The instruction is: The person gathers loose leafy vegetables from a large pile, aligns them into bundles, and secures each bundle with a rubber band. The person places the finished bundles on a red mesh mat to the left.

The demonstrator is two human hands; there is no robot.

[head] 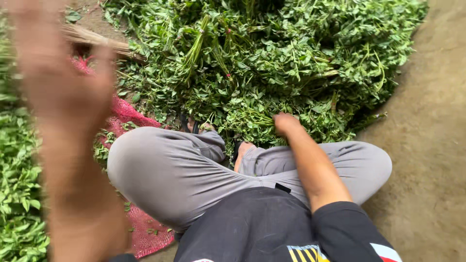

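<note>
My left hand [58, 73] is raised close to the camera at the left. It is blurred, its fingers are apart and nothing shows in it. My right hand [286, 123] reaches forward past my knee. Its fingers are curled into the near edge of a big pile of green leafy stems [272, 58] on the ground in front of me. I am squatting, with grey trousers [170, 170] over both knees, and my sandalled feet [242, 148] touch the pile's edge.
A red mesh sack [145, 233] lies under my left leg and runs up to the left. More green leaves [19, 194] cover the left edge. A bundle of dry straw [111, 46] lies at the top left. Bare earth floor [432, 145] lies on the right.
</note>
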